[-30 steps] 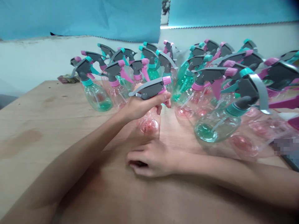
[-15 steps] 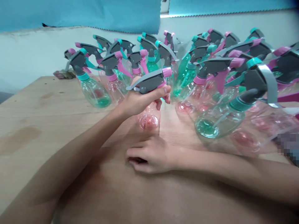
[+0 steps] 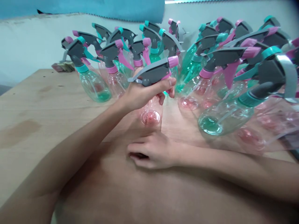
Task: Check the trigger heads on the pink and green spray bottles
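My left hand point(image 3: 149, 91) is wrapped round the neck of a clear pink spray bottle point(image 3: 150, 117) with a grey head and pink nozzle. The bottle stands on the wooden table, its nozzle facing right, and my thumb lies along the side under the head. My right hand point(image 3: 151, 151) rests on the table in front of that bottle, fingers loosely curled into a hollow fist. Nothing shows in its dark hollow. A clear green spray bottle point(image 3: 225, 116) stands to the right, looking tilted in this wide view.
Several pink and green spray bottles crowd the table's back and right, such as a green one point(image 3: 94, 82) at the left. A small bundle point(image 3: 64, 66) lies at the back left corner. Blue cloth point(image 3: 93, 7) hangs on the white wall behind the wooden table point(image 3: 53, 112).
The view has tilted down slightly and shifted, so the bottles sit higher in the picture. Both hands keep the same pose, the left still around the pink bottle.
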Demonstrator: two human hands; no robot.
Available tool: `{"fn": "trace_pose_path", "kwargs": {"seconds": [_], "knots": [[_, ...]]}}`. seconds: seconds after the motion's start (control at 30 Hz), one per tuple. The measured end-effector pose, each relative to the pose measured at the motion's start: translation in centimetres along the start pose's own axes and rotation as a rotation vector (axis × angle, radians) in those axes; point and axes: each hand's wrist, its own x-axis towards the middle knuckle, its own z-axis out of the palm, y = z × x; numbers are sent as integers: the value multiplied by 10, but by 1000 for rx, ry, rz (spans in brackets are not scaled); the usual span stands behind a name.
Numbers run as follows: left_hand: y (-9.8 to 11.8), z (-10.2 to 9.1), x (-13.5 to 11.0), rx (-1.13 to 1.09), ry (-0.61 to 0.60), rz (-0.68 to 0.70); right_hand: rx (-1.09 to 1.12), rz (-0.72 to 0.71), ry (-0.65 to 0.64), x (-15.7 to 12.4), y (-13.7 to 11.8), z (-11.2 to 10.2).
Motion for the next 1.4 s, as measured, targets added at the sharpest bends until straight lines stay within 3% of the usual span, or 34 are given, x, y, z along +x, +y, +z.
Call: {"fn": "trace_pose_path", "kwargs": {"seconds": [0.73, 1.03, 1.23, 1.4], "knots": [[0, 1, 3, -56, -33, 73, -5, -25, 4, 1, 2, 1], [-11, -6, 9, -113, -102, 111, -4, -12, -31, 1, 1, -2], [-9, -5, 7, -125, -97, 17, -10, -12, -31, 1, 2, -2], [-10, -5, 6, -126, -88, 25, -14, -14, -29, 1, 2, -1]]}}
